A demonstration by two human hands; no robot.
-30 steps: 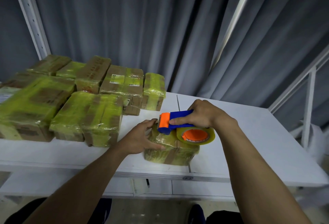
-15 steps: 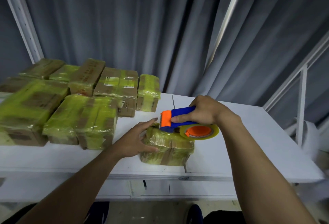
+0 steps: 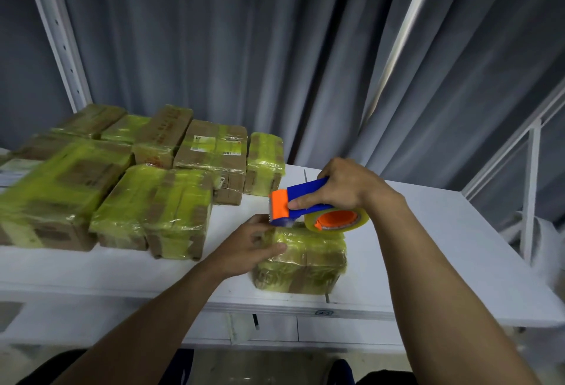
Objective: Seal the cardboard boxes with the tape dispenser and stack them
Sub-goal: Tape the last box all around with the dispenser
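The cardboard boxes (image 3: pixel 171 207) are matt brown board under glossy, crinkled yellow-green film, the tape dispenser (image 3: pixel 301 202) is smooth blue and orange plastic (its tape roll (image 3: pixel 336 220) shiny and translucent), the desk (image 3: pixel 443 247) smooth matt white, and the curtain (image 3: pixel 244 48) soft grey cloth.

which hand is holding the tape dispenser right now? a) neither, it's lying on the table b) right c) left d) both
b: the right hand grips the blue handle of the tape dispenser, while the left hand only rests against the box.
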